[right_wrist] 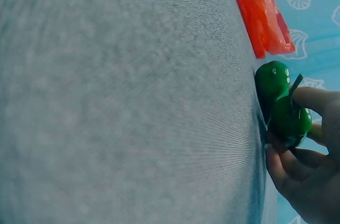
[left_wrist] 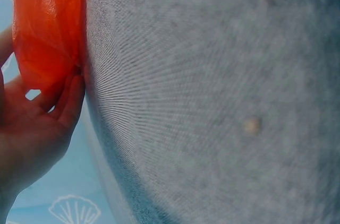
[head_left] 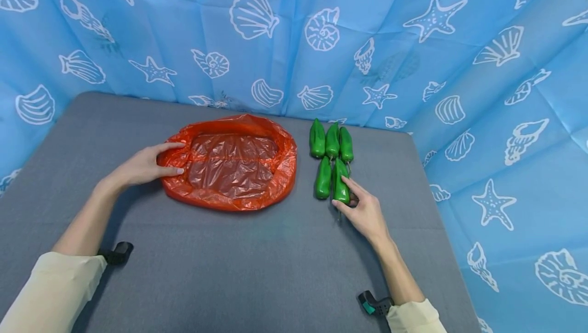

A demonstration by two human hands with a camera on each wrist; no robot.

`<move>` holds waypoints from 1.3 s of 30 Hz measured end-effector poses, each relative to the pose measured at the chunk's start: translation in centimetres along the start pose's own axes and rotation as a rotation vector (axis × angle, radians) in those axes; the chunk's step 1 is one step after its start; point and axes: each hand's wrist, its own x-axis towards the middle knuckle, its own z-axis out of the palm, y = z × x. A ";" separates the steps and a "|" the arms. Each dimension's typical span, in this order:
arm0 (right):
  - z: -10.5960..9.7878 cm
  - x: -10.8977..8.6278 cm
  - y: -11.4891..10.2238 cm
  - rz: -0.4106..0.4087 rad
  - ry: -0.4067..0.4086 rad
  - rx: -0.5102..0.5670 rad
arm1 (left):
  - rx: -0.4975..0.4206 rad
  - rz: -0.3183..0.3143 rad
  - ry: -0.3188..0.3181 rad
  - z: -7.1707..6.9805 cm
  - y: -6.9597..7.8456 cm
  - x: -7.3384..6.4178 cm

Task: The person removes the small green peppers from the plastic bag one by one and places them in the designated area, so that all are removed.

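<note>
A red plastic bag lies with its mouth spread wide and its rim rolled outward. My left hand holds the bag's left rim, thumb and forefinger apart on the bunched plastic; in the left wrist view the fingers lie against the bag's side. To the right, my right hand grips a green pepper near its stem end, thumb on one side and fingers on the other. Next to it lies another green pepper. In the right wrist view the gripped pepper partly covers a neighbouring one.
Three more green peppers lie in a row behind, the left one nearest the bag. Everything rests on a grey cloth-covered table. A blue curtain with white shells hangs behind and to the right. Each wrist wears a black strap device.
</note>
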 end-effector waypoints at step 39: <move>-0.7 1.0 0.9 -0.071 0.012 -0.109 | 0.039 0.014 0.021 -0.1 0.5 -0.5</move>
